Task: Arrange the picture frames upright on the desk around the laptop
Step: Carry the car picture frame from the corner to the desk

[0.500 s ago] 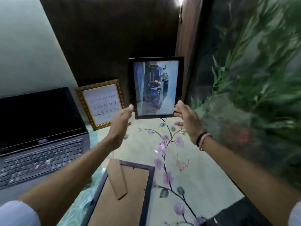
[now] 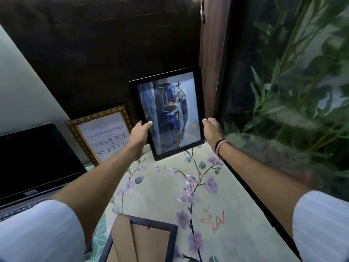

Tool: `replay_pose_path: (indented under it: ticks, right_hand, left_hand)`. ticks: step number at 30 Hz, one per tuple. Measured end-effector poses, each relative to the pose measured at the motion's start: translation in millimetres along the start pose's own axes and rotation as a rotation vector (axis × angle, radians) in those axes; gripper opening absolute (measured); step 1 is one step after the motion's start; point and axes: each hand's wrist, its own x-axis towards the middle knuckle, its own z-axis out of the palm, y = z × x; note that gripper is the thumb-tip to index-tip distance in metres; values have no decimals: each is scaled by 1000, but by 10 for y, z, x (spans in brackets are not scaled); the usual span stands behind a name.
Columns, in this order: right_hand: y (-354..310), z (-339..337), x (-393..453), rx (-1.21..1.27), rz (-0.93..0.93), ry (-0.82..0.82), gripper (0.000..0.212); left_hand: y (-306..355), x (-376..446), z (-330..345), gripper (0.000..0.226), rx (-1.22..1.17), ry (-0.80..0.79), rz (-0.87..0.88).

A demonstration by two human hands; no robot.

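A black picture frame (image 2: 170, 114) stands upright at the back of the desk, tilted against the dark wall panel. My left hand (image 2: 140, 132) grips its left edge, thumb over the front. My right hand (image 2: 212, 129) rests against its right edge near the lower corner. A gold frame (image 2: 102, 135) with printed words leans on the wall just left of it. The open laptop (image 2: 35, 163) sits at the left. A third frame (image 2: 139, 241) lies face down at the near edge, its cardboard back and stand showing.
The desk top (image 2: 217, 214) has a floral covering. A dark wooden panel (image 2: 105, 53) forms the back wall. A wooden post (image 2: 211, 63) and a glass pane with green leaves (image 2: 292, 91) close off the right side.
The black frame has come down and back, from held in the air to its lower edge at the desk against the wall. Both hands moved forward with it.
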Motion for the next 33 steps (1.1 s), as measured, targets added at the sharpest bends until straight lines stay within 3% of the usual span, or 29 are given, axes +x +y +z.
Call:
replay_pose_path:
  ticks: [2, 5, 9, 14, 20, 22, 24, 26, 29, 33]
  right_hand:
    - [83, 23, 82, -11, 43, -16, 57]
    - [152, 42, 121, 12, 90, -61, 38]
    - [234, 23, 120, 21, 95, -79, 61]
    - [323, 8, 87, 16, 104, -108, 60]
    - [421, -101, -215, 191, 178, -135, 75]
    - [429, -91, -349, 345, 179, -112, 63]
    - [394, -16, -570, 577, 216, -84, 37]
    - [325, 99, -935, 740, 260, -159, 13]
    - [203, 306, -1498, 728, 294, -261, 9]
    - [-19, 629, -2092, 649, 247, -282, 11]
  left_hand:
    - [19, 92, 12, 34, 23, 28, -16]
    - [-16, 200, 5, 43, 81, 70, -20]
    - [-54, 240, 35, 37, 32, 60, -24]
    - [-147, 259, -130, 62, -22, 48, -76]
    - [17, -276, -283, 30, -141, 21, -160]
    - [-4, -447, -429, 31, -201, 23, -188]
    - [-61, -613, -561, 32, -295, 54, -231]
    - [-123, -843, -713, 27, -380, 92, -251]
    - [-202, -1297, -1056, 22, -467, 122, -262]
    - [-245, -1879, -1915, 28, -610, 172, -234]
